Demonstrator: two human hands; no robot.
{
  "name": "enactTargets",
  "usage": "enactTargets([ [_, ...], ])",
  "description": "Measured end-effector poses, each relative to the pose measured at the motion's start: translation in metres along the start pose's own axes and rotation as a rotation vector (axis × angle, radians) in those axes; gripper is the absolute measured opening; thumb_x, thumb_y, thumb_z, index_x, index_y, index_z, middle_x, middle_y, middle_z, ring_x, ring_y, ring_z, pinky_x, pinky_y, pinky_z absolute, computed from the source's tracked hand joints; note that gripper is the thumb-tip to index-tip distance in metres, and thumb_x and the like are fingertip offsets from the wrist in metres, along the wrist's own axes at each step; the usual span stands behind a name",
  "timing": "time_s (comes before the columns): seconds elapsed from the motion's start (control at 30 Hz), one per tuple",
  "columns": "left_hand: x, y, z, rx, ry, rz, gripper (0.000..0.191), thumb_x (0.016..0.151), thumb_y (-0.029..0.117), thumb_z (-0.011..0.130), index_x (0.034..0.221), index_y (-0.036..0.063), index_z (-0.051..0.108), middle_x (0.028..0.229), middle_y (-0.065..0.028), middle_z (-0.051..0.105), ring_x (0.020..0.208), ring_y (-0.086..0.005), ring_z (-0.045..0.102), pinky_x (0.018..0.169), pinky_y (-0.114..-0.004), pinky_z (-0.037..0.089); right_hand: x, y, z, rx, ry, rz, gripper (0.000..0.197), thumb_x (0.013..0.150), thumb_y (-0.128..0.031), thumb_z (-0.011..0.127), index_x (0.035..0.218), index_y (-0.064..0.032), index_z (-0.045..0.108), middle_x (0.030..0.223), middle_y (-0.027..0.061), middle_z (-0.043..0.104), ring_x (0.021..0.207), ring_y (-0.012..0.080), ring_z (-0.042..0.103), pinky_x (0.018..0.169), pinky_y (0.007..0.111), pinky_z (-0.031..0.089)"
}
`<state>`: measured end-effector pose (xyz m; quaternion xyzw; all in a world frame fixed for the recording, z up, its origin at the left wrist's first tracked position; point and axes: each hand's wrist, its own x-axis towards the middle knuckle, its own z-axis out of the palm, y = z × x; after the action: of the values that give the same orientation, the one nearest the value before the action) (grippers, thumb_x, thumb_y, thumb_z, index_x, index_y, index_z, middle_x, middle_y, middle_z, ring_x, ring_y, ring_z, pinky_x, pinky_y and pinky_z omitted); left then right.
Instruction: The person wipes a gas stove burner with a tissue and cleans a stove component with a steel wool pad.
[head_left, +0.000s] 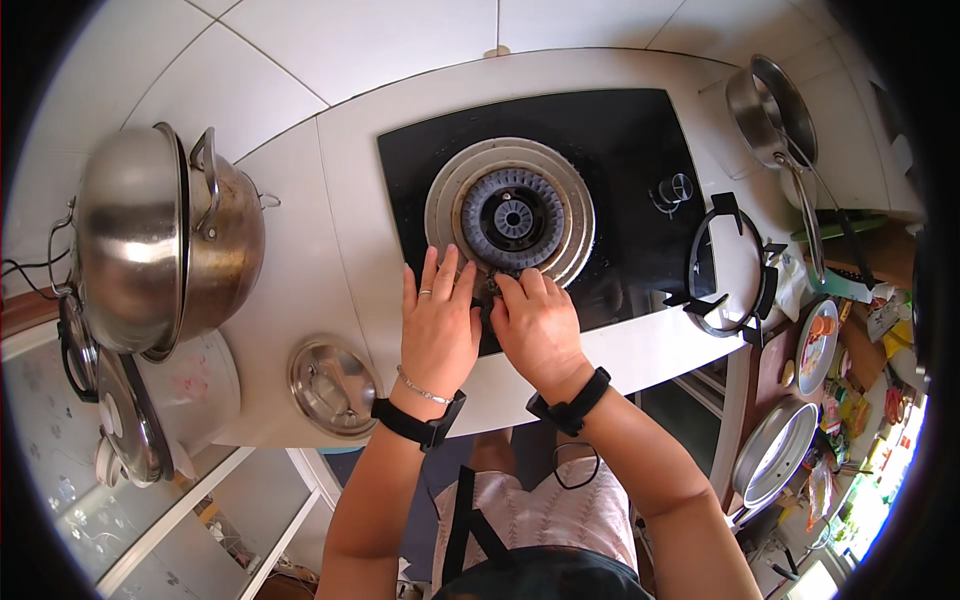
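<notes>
A single gas burner (513, 217) sits in the middle of a black glass cooktop (630, 172), ringed by a stained metal drip pan (442, 202). My left hand (441, 322) lies palm down at the pan's near left edge, fingers extended and slightly apart. Beside it, my right hand (541, 330) has its fingers curled around a dark, wiry scouring pad (492, 283) at the near rim. Most of that pad is hidden under the fingers. The black pan support (694, 262) rests off the burner, across the cooktop's right edge. The control knob (675, 187) is right of the burner.
A large steel pot (232, 247) with a domed lid (127, 240) stands at left. On the counter near my left wrist lies a steel lid (334, 386). A saucepan (772, 112) is at back right. Lower right are a plate of food (817, 349) and a round metal pan (776, 454).
</notes>
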<state>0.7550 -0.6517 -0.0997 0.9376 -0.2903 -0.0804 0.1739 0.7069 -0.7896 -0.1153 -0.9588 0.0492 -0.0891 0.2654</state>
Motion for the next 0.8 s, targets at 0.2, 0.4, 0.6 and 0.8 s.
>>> enactTargets([
  [0.2, 0.002, 0.004, 0.01, 0.0, -0.014, 0.029, 0.051, 0.079, 0.004, 0.066, 0.129, 0.0033, 0.056, 0.144, -0.0185, 0.045, 0.138, -0.0348, 0.037, 0.115, -0.053, 0.025, -0.005, 0.026, -0.009, -0.005, 0.055, -0.049, 0.017, 0.079, -0.012, 0.065, 0.094, -0.0046, 0.064, 0.083, 0.0099, 0.056, 0.077, 0.0281, 0.061, 0.068, 0.039, 0.05],
  [0.4, 0.003, 0.002, 0.011, 0.011, -0.015, 0.084, 0.05, 0.077, 0.004, 0.065, 0.126, 0.0016, 0.057, 0.142, -0.0229, 0.044, 0.139, -0.0362, 0.035, 0.116, -0.054, 0.021, -0.001, 0.049, -0.026, -0.1, 0.115, 0.027, 0.019, 0.078, -0.009, 0.065, 0.096, -0.0027, 0.066, 0.082, 0.0107, 0.056, 0.077, 0.0293, 0.06, 0.068, 0.039, 0.05],
  [0.6, 0.006, 0.003, 0.009, -0.005, -0.016, 0.072, 0.05, 0.075, -0.002, 0.062, 0.125, 0.0054, 0.06, 0.142, -0.0211, 0.047, 0.138, -0.0354, 0.038, 0.116, -0.053, 0.024, -0.006, 0.018, -0.003, -0.119, -0.004, -0.084, 0.016, 0.078, -0.013, 0.062, 0.091, -0.0038, 0.059, 0.085, 0.0097, 0.053, 0.079, 0.0266, 0.058, 0.068, 0.038, 0.048],
  [0.8, 0.006, 0.001, 0.009, -0.022, -0.021, 0.06, 0.054, 0.074, -0.003, 0.061, 0.126, 0.0107, 0.062, 0.143, -0.0201, 0.046, 0.138, -0.0359, 0.037, 0.116, -0.054, 0.023, -0.003, 0.017, -0.004, -0.063, -0.043, -0.078, 0.022, 0.078, -0.011, 0.064, 0.098, -0.0014, 0.062, 0.086, 0.0107, 0.054, 0.08, 0.0282, 0.059, 0.07, 0.039, 0.049],
])
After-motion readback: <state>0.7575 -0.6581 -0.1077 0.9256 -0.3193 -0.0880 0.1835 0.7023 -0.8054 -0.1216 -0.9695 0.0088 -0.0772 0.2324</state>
